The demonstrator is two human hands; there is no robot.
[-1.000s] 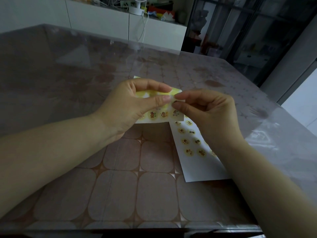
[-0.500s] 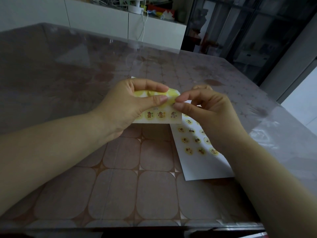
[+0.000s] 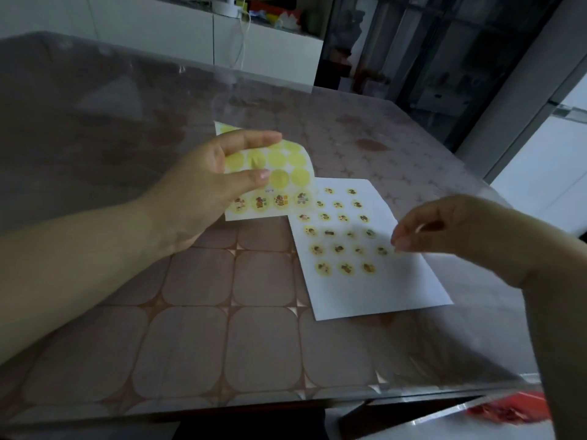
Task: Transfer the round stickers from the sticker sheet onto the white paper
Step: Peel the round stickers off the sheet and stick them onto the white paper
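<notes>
My left hand (image 3: 206, 185) holds the sticker sheet (image 3: 279, 173) between thumb and fingers, lifted over the table. The sheet shows empty yellow circles above and one row of round picture stickers (image 3: 270, 201) along its lower edge. The white paper (image 3: 381, 287) lies flat to the right, with several round stickers (image 3: 340, 236) stuck on it in rows. My right hand (image 3: 451, 236) hovers over the paper's right edge, thumb and forefinger pinched together at a small round sticker (image 3: 398, 247), which is blurred and barely visible.
The table (image 3: 190, 328) has a brown tile pattern under a clear cover; its near edge runs along the bottom. A white cabinet (image 3: 178, 30) stands behind the far edge and a dark glass cabinet (image 3: 428, 58) at the back right. Something red (image 3: 508, 411) lies below the table edge.
My right hand has pulled away from the sheet and moved right and down over the white paper. My left hand has spread the sheet flatter, which now shows its empty circles.
</notes>
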